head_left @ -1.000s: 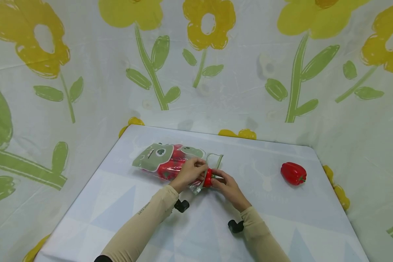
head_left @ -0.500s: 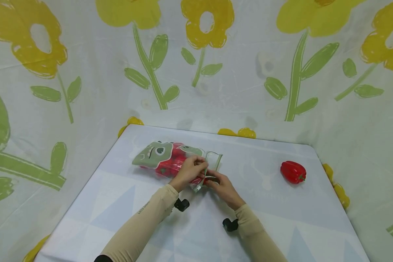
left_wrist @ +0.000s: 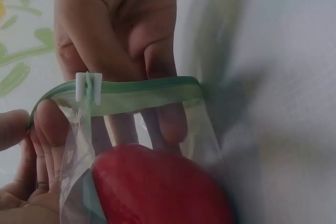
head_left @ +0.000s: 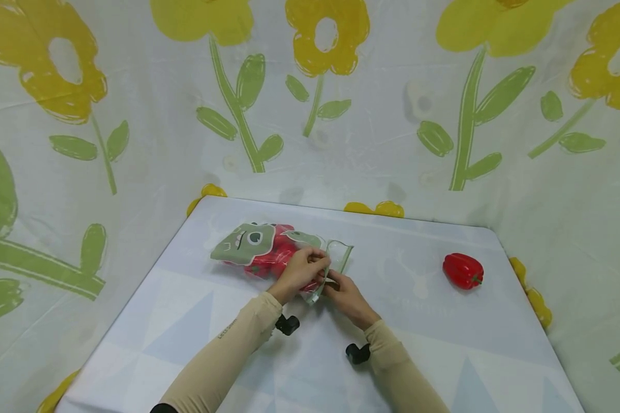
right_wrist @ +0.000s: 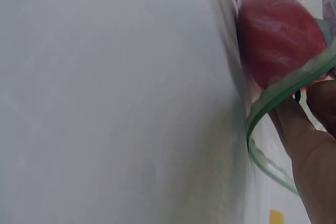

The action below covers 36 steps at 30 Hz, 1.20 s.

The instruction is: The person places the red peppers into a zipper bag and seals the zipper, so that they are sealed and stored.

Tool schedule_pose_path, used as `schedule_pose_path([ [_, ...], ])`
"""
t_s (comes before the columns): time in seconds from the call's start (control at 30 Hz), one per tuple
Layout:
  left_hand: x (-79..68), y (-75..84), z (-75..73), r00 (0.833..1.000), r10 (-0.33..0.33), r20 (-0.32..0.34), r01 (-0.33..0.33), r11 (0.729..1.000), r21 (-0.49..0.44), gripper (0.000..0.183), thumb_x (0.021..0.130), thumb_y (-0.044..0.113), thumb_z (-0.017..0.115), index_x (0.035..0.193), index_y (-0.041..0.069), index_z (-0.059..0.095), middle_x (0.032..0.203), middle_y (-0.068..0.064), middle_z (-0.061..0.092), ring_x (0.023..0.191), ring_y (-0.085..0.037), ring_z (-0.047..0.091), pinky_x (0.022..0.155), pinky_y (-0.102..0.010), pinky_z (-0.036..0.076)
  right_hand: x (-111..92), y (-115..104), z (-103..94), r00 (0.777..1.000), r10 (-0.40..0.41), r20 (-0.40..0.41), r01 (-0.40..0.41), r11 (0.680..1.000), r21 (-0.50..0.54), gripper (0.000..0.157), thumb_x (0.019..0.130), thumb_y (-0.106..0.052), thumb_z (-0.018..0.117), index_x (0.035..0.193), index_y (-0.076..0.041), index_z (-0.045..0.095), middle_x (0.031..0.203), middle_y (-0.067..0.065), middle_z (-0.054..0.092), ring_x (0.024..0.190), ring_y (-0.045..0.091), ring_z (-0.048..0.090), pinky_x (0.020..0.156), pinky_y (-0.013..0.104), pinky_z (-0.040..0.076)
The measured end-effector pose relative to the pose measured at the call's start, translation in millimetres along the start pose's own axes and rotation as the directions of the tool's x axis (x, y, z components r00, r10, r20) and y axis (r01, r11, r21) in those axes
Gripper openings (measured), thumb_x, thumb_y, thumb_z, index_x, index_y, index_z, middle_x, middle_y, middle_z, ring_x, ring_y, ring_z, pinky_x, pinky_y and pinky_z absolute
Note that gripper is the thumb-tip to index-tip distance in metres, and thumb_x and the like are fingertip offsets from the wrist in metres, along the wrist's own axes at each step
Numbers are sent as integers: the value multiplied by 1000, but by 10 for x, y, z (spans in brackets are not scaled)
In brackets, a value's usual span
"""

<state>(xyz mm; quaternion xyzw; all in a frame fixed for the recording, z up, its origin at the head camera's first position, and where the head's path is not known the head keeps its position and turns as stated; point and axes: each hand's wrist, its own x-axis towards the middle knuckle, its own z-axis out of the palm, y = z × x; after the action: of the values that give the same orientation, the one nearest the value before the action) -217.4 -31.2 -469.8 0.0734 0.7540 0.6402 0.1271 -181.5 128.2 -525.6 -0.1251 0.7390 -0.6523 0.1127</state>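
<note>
A clear zip bag (head_left: 245, 248) with a green cartoon print lies on the table, with several red bell peppers (head_left: 284, 255) inside. Its green-edged mouth faces right. My left hand (head_left: 301, 269) pinches the rim of that mouth between thumb and finger, beside the white slider (left_wrist: 88, 88) in the left wrist view. My right hand (head_left: 352, 299) reaches through the mouth, fingertips at the stem end of a red bell pepper (right_wrist: 281, 38); thumb and finger lie on either side of its green stem. Plastic and fingers partly hide this grip.
One more red bell pepper (head_left: 463, 271) lies by itself at the right of the table (head_left: 408, 327). A flower-printed curtain (head_left: 382, 143) stands behind the table and along both sides. Dark wrist cameras stick out near both wrists.
My right hand has moved left with the bell pepper, pushing it from the bag's mouth to inside. My left hand stays on the rim.
</note>
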Motion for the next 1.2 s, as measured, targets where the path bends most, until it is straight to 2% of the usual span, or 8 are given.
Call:
schedule_pose_path([
  [0.13,-4,9,-18,1000,-14,10,14,1000,10,27,97,20,69,116,1,65,93,-10,67,71,-17,65,68,-30,60,-12,-23,-30,1000,-3,-23,3,999,32,44,101,3,51,145,3,48,145,20,53,127,35,57,101,38,51],
  [0.4,-9,19,-49,999,-22,28,22,1000,-1,25,97,18,67,116,1,64,94,-11,66,72,-17,65,68,-30,60,-60,-33,-177,997,-29,-74,33,998,54,44,101,-3,60,144,2,49,147,21,49,127,37,58,98,36,53],
  [0.57,-15,13,-52,999,-26,25,26,1000,2,25,98,18,68,115,1,65,92,-10,66,72,-17,65,69,-31,61,-131,-66,-328,984,-59,-166,66,997,38,46,101,-8,62,143,3,49,145,23,51,125,40,58,94,34,55],
  [0.7,-28,16,-51,999,-28,18,28,1000,14,24,97,18,68,114,1,65,93,-11,66,72,-18,65,70,-31,61,-184,-116,-461,963,-62,-261,60,998,-18,45,100,-11,65,142,-2,52,144,20,52,123,36,59,90,32,57],
  [0.83,-31,11,-52,999,-26,19,26,1000,3,25,97,19,69,113,1,65,93,-12,66,72,-18,65,72,-33,61,-241,-149,-617,920,-86,-383,42,992,-122,41,100,-11,64,140,-8,55,144,14,54,123,29,60,91,29,55],
  [0.97,-28,17,-52,999,-27,24,27,1000,-2,25,97,18,70,113,1,65,93,-11,66,71,-18,65,71,-32,61,-331,-179,-767,844,-175,-507,56,969,-240,43,100,-13,64,142,-10,54,144,7,53,127,30,56,99,39,51],
  [1.07,-21,16,-50,999,-31,23,31,1000,6,26,97,19,70,114,1,65,93,-11,66,72,-18,66,71,-31,61,-400,-194,-869,783,-239,-574,85,956,-281,46,99,-15,67,142,-10,53,143,7,53,128,32,54,102,49,49],
  [1.2,-21,13,-52,999,-35,18,34,999,16,26,97,20,70,114,2,65,93,-10,66,72,-18,66,71,-30,61,-481,-183,-1011,747,-261,-612,82,949,-305,48,98,-17,68,142,-10,52,143,5,54,129,30,54,103,51,48],
])
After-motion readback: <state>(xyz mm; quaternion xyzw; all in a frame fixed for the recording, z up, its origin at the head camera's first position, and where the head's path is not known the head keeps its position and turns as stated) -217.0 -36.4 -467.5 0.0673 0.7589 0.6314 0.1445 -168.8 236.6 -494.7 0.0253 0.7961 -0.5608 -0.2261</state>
